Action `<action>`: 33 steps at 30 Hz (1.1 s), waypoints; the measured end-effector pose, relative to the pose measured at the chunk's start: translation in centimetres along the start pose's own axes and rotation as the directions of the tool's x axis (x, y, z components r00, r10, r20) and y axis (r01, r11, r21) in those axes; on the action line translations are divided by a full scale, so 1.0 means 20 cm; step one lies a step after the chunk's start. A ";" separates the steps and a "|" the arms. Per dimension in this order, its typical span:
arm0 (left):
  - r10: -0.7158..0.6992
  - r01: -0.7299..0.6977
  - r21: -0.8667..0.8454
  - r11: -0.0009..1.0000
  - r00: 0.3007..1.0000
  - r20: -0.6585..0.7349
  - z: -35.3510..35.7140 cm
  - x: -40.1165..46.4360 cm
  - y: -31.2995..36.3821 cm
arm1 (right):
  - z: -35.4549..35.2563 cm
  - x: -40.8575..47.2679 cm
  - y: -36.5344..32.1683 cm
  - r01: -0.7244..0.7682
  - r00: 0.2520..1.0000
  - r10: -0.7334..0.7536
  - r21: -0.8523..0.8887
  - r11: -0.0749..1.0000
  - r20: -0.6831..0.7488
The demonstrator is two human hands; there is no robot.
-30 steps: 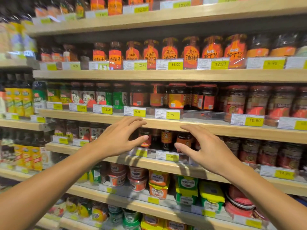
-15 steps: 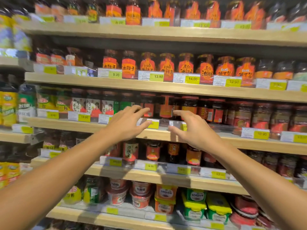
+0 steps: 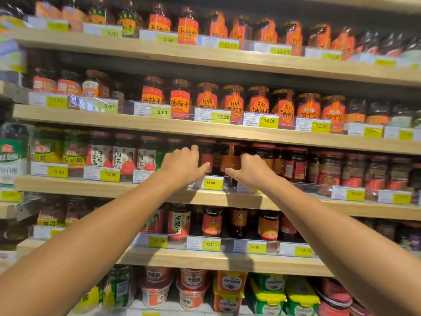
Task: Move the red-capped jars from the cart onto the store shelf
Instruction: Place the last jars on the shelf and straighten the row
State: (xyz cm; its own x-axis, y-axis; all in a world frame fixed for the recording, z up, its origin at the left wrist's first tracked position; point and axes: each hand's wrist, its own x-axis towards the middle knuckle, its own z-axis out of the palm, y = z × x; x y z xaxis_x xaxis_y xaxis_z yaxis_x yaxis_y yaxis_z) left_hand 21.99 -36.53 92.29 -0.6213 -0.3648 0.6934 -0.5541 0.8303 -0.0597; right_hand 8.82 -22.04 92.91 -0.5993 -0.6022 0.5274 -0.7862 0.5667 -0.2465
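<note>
While both arms reach forward, the red-capped jars (image 3: 230, 159) stand on the middle shelf (image 3: 118, 185) of the store rack, behind a clear plastic rail with price tags. Two of these jars show between the hands: dark glass, a dark filling, red or orange labels. The left hand (image 3: 182, 166) is at the left jar, its fingers bent and partly open, the thumb pointing to the right; it seems to touch the jar's side, but I cannot tell if it really grips it. The right hand (image 3: 250, 171) is at the right jar in the same way, fingers curled, thumb pointing left, and its hold is also not clear. Just below the hands is a yellow price tag (image 3: 213, 183) that reads 16.90. More dark jars with red caps continue to the right on the same shelf. On the shelf above (image 3: 91, 118) stand jars with orange labels. At the bottom there are four red tubs (image 3: 155, 295) and yellow-lidded boxes (image 3: 266, 295).
</note>
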 end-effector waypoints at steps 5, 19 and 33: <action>-0.093 0.108 -0.176 0.978 0.992 0.090 0.03 0.06 -0.01 | 0.06 0.08 -0.04 -0.058 0.998 0.058 0.053 0.997 0.016; -0.137 0.225 -0.405 0.886 0.962 0.235 0.11 0.15 0.02 | 0.15 0.21 -0.02 -0.098 0.994 0.094 0.101 0.990 0.050; -0.055 0.202 -0.343 0.917 0.917 0.394 0.05 0.15 -0.02 | 0.12 0.21 0.00 -0.019 1.000 0.020 -0.026 0.999 0.020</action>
State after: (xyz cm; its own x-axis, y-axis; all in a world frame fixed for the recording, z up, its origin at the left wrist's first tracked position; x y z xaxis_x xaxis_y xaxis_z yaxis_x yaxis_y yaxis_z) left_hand 19.83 -38.38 93.59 -0.7578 -0.5466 0.3563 -0.4443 0.8322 0.3317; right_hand 5.90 -25.87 93.05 -0.6177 -0.6018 0.5062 -0.7702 0.5929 -0.2351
